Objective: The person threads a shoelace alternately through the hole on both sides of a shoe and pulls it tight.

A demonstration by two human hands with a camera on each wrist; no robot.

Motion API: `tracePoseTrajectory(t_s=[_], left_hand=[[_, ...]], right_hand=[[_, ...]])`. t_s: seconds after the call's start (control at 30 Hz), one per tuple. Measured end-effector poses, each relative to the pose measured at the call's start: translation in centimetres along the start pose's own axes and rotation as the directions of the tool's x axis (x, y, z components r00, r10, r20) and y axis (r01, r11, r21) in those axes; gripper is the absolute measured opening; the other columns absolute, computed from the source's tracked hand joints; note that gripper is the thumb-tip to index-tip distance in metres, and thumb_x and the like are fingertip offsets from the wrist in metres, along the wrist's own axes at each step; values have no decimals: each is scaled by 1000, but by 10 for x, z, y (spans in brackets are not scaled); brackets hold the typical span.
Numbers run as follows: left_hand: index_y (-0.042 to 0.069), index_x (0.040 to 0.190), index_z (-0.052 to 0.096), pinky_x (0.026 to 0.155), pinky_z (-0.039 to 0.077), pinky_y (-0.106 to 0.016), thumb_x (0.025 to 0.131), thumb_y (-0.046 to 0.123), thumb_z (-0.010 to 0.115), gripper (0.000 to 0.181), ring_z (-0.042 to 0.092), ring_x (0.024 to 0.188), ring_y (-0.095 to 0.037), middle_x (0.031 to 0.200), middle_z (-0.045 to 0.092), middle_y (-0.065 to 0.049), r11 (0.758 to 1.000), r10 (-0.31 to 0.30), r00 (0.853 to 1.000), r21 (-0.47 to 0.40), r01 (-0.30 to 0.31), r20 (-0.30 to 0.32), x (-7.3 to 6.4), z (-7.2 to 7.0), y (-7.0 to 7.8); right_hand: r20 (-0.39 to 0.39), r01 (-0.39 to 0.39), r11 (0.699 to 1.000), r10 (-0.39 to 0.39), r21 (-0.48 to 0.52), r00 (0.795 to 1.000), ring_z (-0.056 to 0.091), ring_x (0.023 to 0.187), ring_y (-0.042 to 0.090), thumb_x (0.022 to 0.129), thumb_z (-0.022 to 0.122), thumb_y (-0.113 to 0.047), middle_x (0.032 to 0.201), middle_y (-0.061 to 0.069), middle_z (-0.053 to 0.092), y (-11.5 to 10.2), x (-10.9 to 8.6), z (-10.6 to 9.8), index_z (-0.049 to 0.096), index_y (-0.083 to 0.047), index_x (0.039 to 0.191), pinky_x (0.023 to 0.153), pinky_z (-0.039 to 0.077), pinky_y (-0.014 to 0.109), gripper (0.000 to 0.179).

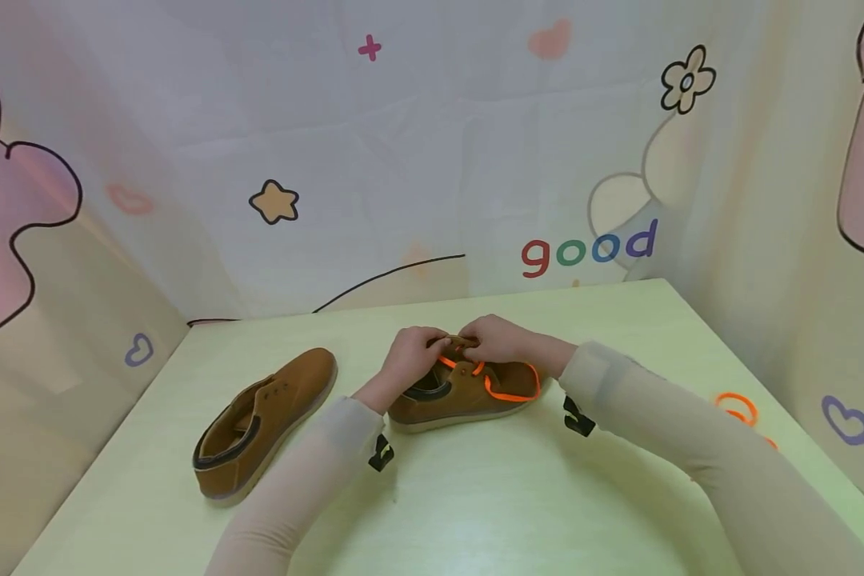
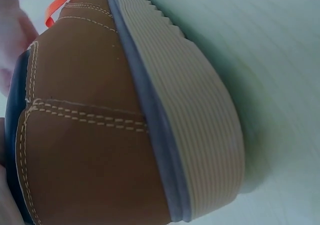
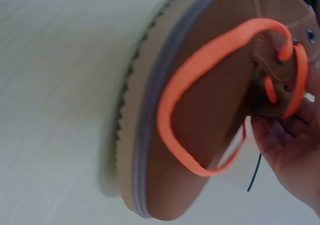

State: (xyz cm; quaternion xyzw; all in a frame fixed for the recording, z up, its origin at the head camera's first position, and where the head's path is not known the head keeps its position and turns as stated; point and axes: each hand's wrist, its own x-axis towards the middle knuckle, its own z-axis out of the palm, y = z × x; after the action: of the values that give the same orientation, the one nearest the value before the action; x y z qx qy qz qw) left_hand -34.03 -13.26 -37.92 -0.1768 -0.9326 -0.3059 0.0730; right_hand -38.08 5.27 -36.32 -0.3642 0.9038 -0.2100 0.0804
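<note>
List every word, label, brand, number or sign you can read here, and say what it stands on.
"good": multicoloured letters on the backdrop.
"+": pink plus sign, same backdrop.
No lettering shows on the partly laced shoe, unlaced shoe or orange lace.

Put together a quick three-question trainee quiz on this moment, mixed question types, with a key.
1. Multiple choice: the person's left hand and right hand are both at which shoe?
A. the leftmost shoe
B. the central shoe
2. True or false: the leftmost shoe has an orange lace through its eyelets.
3. Open: where on the table does loose orange lace lie?

Key:
1. B
2. False; the visible eyelets of the leftmost shoe hold no lace.
3. Near the right edge, partly hidden by the right sleeve.
</note>
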Motion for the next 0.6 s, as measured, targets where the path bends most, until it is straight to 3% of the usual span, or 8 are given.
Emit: tracePoseTrajectory(t_s=[0.13,0.2,0.3,0.43,0.53,0.6], left_hand=[[1,115,77,90,60,-42,104,15,59,25,74,99,-29,113,78,-16,1000,7,1000,10,-7,-2,1,0,0],[1,116,77,90,60,-42,104,15,59,26,74,99,-29,114,78,-17,1000,15,1000,19,-15,0,2,-1,0],[1,118,76,91,60,-41,104,15,59,26,74,100,-29,116,77,-17,999,15,1000,32,-15,-2,3,-2,0],[1,119,76,91,60,-41,104,16,60,27,74,101,-29,116,77,-17,999,0,1000,34,1,-4,4,-3,0],[1,118,76,86,60,-38,104,15,60,26,74,98,-29,115,77,-17,1000,-12,1000,20,12,0,5,-3,-2],[1,117,77,82,59,-35,104,15,60,26,74,94,-27,114,78,-17,1000,-17,1000,12,17,2,4,-2,-2]], right_hand=[[-89,47,972,-69,-229,994,56,70,15,102,60,-16,77,3,63,-3,-4,7,72,-3,96,69,49,27,19],[-128,42,935,-93,-352,987,65,80,20,104,58,-17,92,7,72,-4,-6,10,73,-3,105,77,57,32,20],[-161,27,876,-119,-481,980,72,100,26,105,56,-18,115,10,75,-4,-9,13,70,-4,125,89,60,39,28],[-204,10,809,-160,-588,966,75,100,25,104,59,-19,121,8,76,-2,-10,18,66,-6,136,87,61,37,34],[-272,17,776,-241,-631,932,74,85,21,99,68,-17,109,4,78,-1,-12,20,71,-9,126,73,61,32,28],[-319,51,762,-329,-646,889,71,77,17,94,74,-15,99,1,76,1,-12,20,72,-11,114,64,59,28,21]])
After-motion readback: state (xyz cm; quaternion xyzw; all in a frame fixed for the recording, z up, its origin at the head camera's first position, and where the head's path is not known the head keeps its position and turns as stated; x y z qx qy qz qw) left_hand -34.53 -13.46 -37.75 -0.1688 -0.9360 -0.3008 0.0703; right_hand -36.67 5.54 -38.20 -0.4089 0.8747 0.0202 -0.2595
